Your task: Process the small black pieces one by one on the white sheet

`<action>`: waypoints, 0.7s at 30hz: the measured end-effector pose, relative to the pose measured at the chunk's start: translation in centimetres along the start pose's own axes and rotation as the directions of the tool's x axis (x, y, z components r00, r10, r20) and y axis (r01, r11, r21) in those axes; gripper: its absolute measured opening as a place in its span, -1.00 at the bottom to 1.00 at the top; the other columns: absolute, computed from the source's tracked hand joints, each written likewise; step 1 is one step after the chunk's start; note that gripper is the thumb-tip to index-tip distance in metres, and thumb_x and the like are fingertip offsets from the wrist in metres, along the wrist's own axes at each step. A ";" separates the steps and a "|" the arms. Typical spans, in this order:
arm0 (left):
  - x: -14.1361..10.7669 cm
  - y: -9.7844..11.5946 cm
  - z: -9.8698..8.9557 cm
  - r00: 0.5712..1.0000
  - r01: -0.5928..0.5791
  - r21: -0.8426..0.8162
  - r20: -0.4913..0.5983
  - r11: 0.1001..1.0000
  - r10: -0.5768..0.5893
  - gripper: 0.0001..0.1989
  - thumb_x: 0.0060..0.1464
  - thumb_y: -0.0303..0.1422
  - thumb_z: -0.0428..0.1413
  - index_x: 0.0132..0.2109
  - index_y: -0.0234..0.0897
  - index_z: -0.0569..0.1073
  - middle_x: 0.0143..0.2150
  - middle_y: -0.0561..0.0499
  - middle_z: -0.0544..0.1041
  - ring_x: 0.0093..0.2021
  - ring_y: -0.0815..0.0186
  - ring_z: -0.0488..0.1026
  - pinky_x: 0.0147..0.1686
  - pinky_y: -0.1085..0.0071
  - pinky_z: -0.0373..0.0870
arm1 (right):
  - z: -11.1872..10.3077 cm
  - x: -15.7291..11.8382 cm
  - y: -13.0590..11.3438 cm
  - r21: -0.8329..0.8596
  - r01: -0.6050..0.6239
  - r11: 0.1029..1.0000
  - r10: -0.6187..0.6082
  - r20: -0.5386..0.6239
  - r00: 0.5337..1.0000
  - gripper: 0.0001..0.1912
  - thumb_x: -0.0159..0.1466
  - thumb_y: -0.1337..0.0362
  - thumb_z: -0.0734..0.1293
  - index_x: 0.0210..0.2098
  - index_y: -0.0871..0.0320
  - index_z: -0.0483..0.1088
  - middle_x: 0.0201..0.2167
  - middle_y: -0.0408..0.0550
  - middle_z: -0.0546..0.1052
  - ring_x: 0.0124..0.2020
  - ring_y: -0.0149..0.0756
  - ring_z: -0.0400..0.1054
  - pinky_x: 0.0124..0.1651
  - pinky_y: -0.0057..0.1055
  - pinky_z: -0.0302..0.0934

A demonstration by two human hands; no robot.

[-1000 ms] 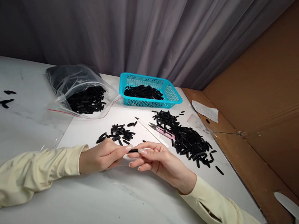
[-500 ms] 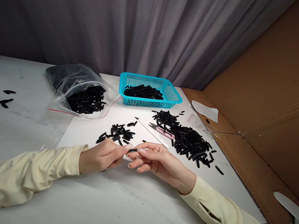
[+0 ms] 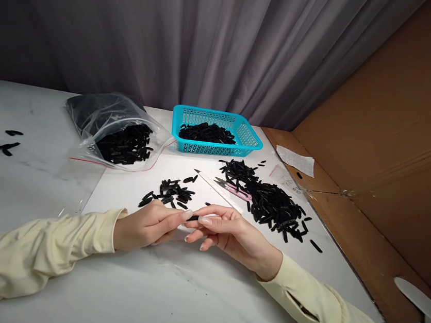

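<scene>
Black strip (image 3: 193,218) was pinched by your L hand (image 3: 149,225) & R hand (image 3: 237,234), one per end; both tips were covered, details unclear.

Grey curtain (image 3: 155,35) across the back, brown cardboard panel (image 3: 404,146) at right, white paper (image 3: 295,160) near its foot

Soft light brightens the white marble-patterned tabletop (image 3: 168,306); the pleated grey fabric curtain (image 3: 144,34) darkens toward upper left; edges look stretched.
</scene>
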State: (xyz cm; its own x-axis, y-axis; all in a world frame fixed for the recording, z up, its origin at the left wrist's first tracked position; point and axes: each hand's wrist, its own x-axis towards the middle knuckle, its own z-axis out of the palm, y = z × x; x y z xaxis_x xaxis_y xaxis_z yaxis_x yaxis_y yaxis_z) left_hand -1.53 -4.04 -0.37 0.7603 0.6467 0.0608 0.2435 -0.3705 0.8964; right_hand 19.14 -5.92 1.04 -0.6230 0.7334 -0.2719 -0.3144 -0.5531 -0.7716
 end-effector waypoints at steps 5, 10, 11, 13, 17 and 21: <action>0.0 -0.1 0.0 1.000 0.010 -0.006 0.005 1.000 -0.010 -0.45 0.28 -0.10 -0.31 -0.56 -0.29 0.23 -0.74 0.15 0.17 -0.71 0.48 0.07 -0.64 0.52 0.12 | -0.1 0.1 0.0 -0.016 0.015 1.000 -0.015 -0.004 1.000 -0.85 0.15 0.36 0.38 -0.26 0.26 0.48 -0.25 0.04 0.58 -0.30 -0.29 0.52 -0.38 -0.54 0.36; 0.1 -0.2 0.0 1.000 0.002 -0.010 0.012 1.000 -0.002 -0.50 0.29 -0.13 -0.30 -0.49 -0.30 0.26 -0.73 0.18 0.18 -0.70 0.48 0.08 -0.60 0.54 0.15 | -0.3 0.1 0.1 -0.029 0.037 0.999 -0.037 -0.012 0.999 -0.84 0.14 0.38 0.38 -0.25 0.25 0.48 -0.22 0.06 0.58 -0.51 -0.44 0.47 -0.58 -0.62 0.26; 0.1 -0.2 0.0 1.000 0.002 -0.006 0.009 1.000 -0.002 -0.49 0.29 -0.13 -0.30 -0.50 -0.30 0.25 -0.72 0.17 0.19 -0.70 0.48 0.09 -0.59 0.54 0.16 | -0.3 0.1 0.1 -0.034 0.036 0.999 -0.037 -0.015 0.999 -0.84 0.14 0.38 0.38 -0.26 0.25 0.48 -0.22 0.07 0.58 -0.55 -0.47 0.45 -0.60 -0.63 0.23; 0.2 -0.1 0.0 1.000 0.002 0.006 0.003 1.000 -0.003 -0.48 0.29 -0.13 -0.30 -0.53 -0.29 0.22 -0.72 0.16 0.20 -0.69 0.48 0.10 -0.57 0.54 0.17 | -0.3 0.1 0.1 -0.040 0.034 0.999 -0.035 -0.018 0.999 -0.85 0.14 0.37 0.39 -0.27 0.25 0.48 -0.24 0.07 0.59 -0.61 -0.51 0.41 -0.63 -0.63 0.21; 0.3 -0.1 0.0 1.000 0.001 0.005 0.013 1.000 -0.001 -0.48 0.29 -0.13 -0.30 -0.45 -0.33 0.32 -0.73 0.17 0.19 -0.70 0.48 0.08 -0.59 0.53 0.16 | -0.2 0.1 0.0 -0.029 0.030 0.999 -0.030 -0.014 0.999 -0.85 0.13 0.37 0.39 -0.27 0.25 0.48 -0.23 0.08 0.58 -0.58 -0.48 0.43 -0.60 -0.62 0.24; 0.2 -0.2 0.0 0.999 0.005 0.000 0.035 1.000 -0.005 -0.46 0.29 -0.12 -0.32 -0.29 -0.38 0.42 -0.73 0.19 0.16 -0.72 0.48 0.05 -0.63 0.54 0.12 | -0.2 0.2 0.1 -0.016 0.030 0.999 -0.030 -0.004 1.000 -0.82 0.11 0.36 0.41 -0.27 0.26 0.49 -0.25 0.08 0.58 -0.51 -0.43 0.47 -0.57 -0.61 0.26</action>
State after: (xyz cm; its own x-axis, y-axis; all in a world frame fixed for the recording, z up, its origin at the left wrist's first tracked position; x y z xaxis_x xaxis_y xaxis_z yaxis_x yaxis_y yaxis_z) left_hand -1.42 -3.83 -0.53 0.7796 0.6250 0.0413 0.2468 -0.3671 0.8968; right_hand 19.16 -5.75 0.81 -0.6104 0.7512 -0.2510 -0.3212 -0.5245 -0.7885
